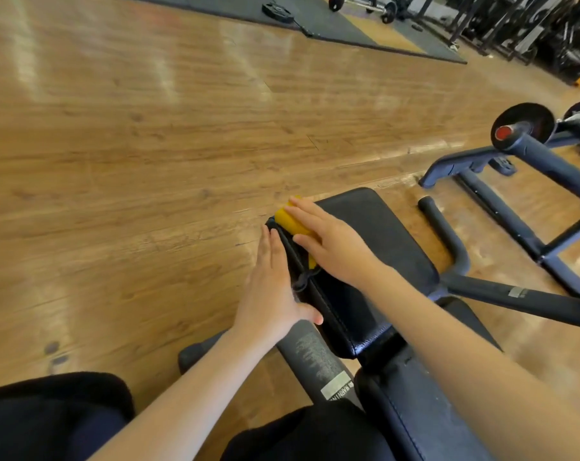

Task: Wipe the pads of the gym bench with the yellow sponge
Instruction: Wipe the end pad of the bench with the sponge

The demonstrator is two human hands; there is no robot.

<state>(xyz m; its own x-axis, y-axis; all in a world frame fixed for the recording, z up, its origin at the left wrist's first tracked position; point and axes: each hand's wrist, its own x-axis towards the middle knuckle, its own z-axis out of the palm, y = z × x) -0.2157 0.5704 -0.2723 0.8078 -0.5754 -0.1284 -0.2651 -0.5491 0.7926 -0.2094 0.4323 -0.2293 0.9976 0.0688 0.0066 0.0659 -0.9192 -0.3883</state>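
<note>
Right hand (328, 242) lies flat, fingers straight, pressing the yellow sponge (290, 221) down onto the far left corner of a black bench pad (375, 247). Most of the sponge is covered by the fingers; its yellow end shows beyond the fingertips at the pad's edge, and a small yellow strip shows below the thumb. Left hand (272, 284) is also open and flat, fingers straight, laid along the left side edge of the same pad, with the thumb resting on the pad's near left corner. Both forearms are bare and reach forward from the bottom of the view. Nearer the viewer sits a second black pad (414, 417), separated from the first by a gap. Beside it, under the left wrist, runs a dark frame tube (315, 361) carrying a white warning label. To the right, dark blue metal bars of another gym machine (514, 207) stand on the shiny wooden floor (132, 144), with a round black roller pad (523, 126) at the top. Far off lie dark rubber mats (331, 21), a weight plate (278, 11) and barbells (361, 3). Dark clothing covers the person's knees at the bottom edge.
</note>
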